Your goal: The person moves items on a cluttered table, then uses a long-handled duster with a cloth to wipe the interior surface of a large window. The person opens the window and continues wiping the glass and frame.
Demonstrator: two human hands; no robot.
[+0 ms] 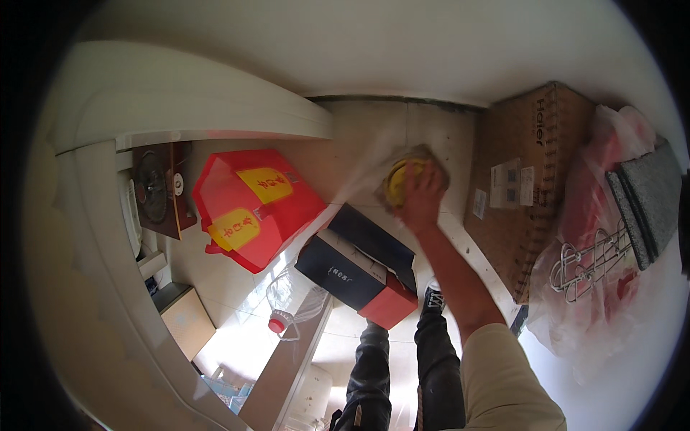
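On the tiled floor near the wall, my right hand (423,188) grips a yellow round object (399,180) with a wide, ragged greyish-brown rim, possibly a mop or brush head; motion blurs it. A pale, streaky blur runs from it toward the lower left. My left hand is out of view. Between my arm and a red bag (259,204) with yellow patches sits a dark blue and red cardboard box (345,269), tilted in the view, just before my legs. A clear plastic jug with a red cap (276,325) is beside the box.
Right of my arm stands a brown Haier cardboard box (506,183), with plastic-wrapped red items (604,161), a metal wire rack (587,264) and folded grey fabric (647,199) beyond. White furniture (205,91) borders the left, with a fan-like round item (151,186) under it.
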